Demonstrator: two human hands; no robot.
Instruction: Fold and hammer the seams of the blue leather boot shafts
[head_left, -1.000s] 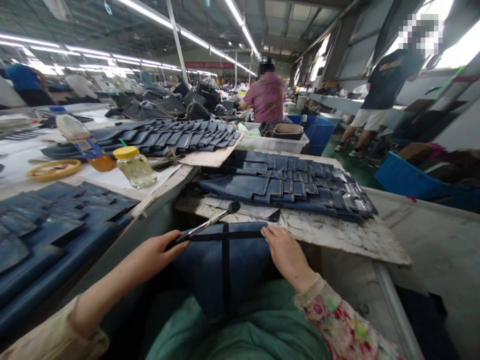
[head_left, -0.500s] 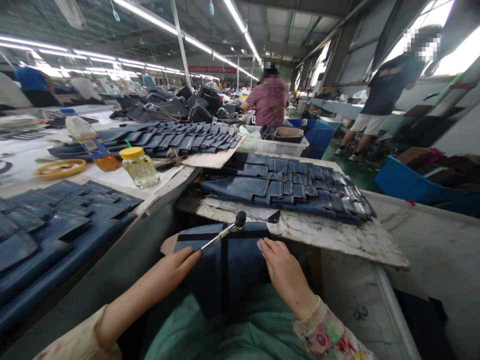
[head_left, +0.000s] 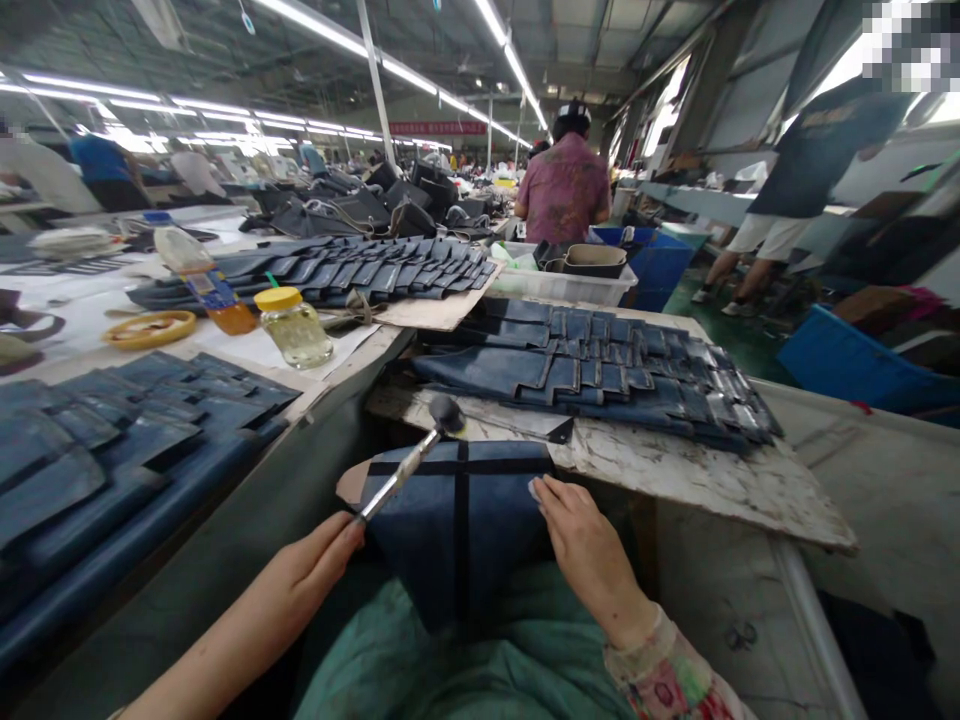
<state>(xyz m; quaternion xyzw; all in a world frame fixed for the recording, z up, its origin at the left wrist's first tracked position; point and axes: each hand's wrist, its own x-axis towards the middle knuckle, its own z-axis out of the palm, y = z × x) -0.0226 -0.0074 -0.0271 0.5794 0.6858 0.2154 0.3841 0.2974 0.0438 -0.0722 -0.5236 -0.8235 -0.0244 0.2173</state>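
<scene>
My left hand (head_left: 324,556) is closed around the metal handle of a hammer (head_left: 400,474). Its round dark head is raised near the far edge of a blue leather-like panel (head_left: 499,510). Black strips cross this panel, one along the far edge and one down the middle; a tan piece (head_left: 352,487) sticks out at its left corner. The panel lies over my lap, against the board in front. At the panel's right edge, my right hand (head_left: 589,545) grips it with fingers together. Something white shows at a fingertip, too small to name. The thumb is hidden.
Overlapping blue panels (head_left: 592,370) lie on a worn board (head_left: 720,485) ahead; more panels (head_left: 112,430) are at left. A yellow-lidded jar (head_left: 294,328), a tilted bottle (head_left: 206,285) and a yellow dish (head_left: 150,328) stand on the left table. Co-workers are beyond.
The hammer head has moved left and up, away from the panel's middle, as my left hand drew back left. My right hand stays at the panel's right edge. The view has shifted slightly.
</scene>
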